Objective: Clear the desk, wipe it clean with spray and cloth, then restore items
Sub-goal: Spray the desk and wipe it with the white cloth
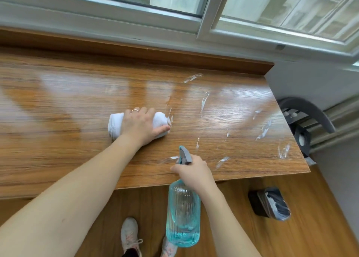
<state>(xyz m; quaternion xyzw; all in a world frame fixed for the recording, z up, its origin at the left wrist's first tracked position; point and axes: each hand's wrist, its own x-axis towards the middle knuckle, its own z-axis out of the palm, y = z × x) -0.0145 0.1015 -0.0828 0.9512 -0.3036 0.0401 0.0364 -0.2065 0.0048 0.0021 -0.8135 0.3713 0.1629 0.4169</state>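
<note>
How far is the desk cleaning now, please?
Clearing looks done: the desk shows no items. Wiping is in hand: the left hand presses the white cloth, the right hand grips the spray bottle. Left: white streaks on the right side, then restoring items.

Light: bright daylight from the window (291, 13).
Glare: pale streaks across the desk (58, 105), beyond the gripping hands.
Blur: slight motion softness.
Edges: wide-angle bending.

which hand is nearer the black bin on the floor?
Right. The right hand grips the spray bottle left of the bin; the left hand presses the cloth farther left.
</note>
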